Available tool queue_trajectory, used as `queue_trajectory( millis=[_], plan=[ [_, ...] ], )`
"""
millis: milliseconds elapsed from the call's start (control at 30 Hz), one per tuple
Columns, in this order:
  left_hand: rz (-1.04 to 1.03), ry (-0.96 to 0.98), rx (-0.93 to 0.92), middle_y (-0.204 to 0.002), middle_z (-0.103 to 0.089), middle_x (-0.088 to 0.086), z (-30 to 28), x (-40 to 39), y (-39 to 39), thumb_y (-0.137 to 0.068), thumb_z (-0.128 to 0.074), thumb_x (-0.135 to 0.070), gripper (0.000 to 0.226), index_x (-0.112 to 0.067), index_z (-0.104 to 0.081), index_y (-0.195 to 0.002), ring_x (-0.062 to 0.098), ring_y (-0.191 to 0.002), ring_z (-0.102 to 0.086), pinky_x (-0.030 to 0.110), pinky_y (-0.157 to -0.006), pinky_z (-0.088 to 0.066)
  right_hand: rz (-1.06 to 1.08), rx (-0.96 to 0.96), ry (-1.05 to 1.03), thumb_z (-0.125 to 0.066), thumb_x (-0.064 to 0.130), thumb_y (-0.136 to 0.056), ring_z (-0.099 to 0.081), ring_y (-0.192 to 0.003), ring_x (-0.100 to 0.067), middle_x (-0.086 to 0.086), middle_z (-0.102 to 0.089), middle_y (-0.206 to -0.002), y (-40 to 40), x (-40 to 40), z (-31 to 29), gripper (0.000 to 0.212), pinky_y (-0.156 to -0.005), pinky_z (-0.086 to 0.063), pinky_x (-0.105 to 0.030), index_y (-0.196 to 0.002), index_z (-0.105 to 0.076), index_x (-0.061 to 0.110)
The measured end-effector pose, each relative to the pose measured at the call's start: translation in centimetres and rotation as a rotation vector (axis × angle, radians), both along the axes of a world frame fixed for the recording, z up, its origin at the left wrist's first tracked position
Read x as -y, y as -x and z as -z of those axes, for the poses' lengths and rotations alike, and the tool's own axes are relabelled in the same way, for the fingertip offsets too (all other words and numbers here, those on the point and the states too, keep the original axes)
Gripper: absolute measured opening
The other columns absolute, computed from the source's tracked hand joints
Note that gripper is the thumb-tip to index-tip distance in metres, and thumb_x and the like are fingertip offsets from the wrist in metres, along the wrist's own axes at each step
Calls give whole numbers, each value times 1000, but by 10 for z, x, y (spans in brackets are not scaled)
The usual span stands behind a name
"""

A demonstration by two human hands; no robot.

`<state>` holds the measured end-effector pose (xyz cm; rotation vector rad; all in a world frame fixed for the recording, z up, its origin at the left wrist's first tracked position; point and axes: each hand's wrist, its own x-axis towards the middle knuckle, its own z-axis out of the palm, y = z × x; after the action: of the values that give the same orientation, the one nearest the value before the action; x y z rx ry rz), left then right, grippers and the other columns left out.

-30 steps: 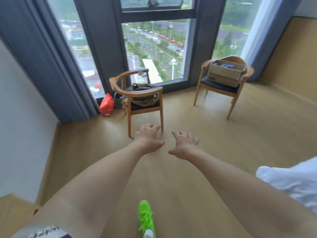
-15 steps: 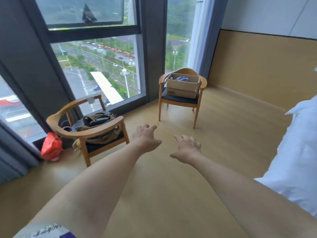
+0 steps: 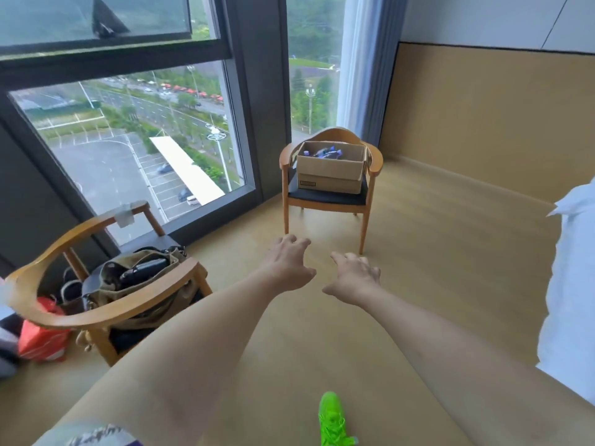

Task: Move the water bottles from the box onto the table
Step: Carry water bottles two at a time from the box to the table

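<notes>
Task not begun. Blue-capped water bottles (image 3: 325,152) lie in the open brown cardboard box (image 3: 331,172) on the far wooden armchair (image 3: 375,162) (count unreadable). Left hand (image 3: 286,265) and right hand (image 3: 352,278) reach forward, fingers spread, holding nothing, well short. No table in view.

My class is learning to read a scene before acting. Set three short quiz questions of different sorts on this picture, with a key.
1. True or false: the cardboard box stands on the floor.
2. The left hand and right hand are: A gripping bottles, B empty with spread fingers, C resting on the box.
3. Fill in: the olive bag lies on the nearer ____.

Key: 1 false, it sits on the far chair; 2 B; 3 chair.
</notes>
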<state>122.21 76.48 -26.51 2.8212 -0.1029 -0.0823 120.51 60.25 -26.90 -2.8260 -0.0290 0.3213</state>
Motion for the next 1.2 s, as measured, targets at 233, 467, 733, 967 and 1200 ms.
queue_trajectory(
  millis=[233, 467, 733, 967, 1200],
  plan=[
    [-59, -22, 24, -149, -46, 4, -24, 16, -166, -82, -74, -50, 75, -32, -45, -149, 28, -137, -39, 45, -101, -45, -10, 24, -34, -75, 51, -86, -40, -140, -31, -3, -49, -149, -165, 31, -16, 74, -113, -33, -53, -150, -42, 34],
    [58, -36, -34, -149, -46, 4, -31, 50, -277, -87, -72, -46, 67, -30, -47, -147, 28, -138, -37, 47, -105, -46, 19, -8, -45, -76, 53, -85, -40, -142, -30, -2, -48, -152, -283, 42, -17, 80, -112, -35, -52, -153, -38, 36],
    [123, -24, -49, -145, -47, 4, -8, 58, -432, -90, -71, -43, 65, -28, -46, -148, 29, -136, -40, 46, -102, -48, 98, -103, -19, -76, 53, -86, -42, -139, -29, -1, -50, -148, -414, 52, 17, 72, -111, -37, -49, -147, -45, 33],
    [102, -66, -80, -135, -50, 3, -7, 29, -609, -86, -70, -44, 61, -28, -49, -142, 28, -127, -42, 50, -100, -50, 152, -84, -21, -74, 53, -84, -43, -136, -31, -4, -51, -144, -584, 42, 1, 76, -106, -38, -46, -149, -41, 32],
    [71, 11, -60, -136, -53, 5, -21, 9, -751, -87, -66, -43, 57, -27, -52, -141, 29, -129, -44, 45, -101, -46, 205, -19, -93, -73, 50, -85, -51, -131, -31, -5, -54, -141, -721, 31, -21, 71, -101, -47, -43, -147, -45, 29]
  ],
)
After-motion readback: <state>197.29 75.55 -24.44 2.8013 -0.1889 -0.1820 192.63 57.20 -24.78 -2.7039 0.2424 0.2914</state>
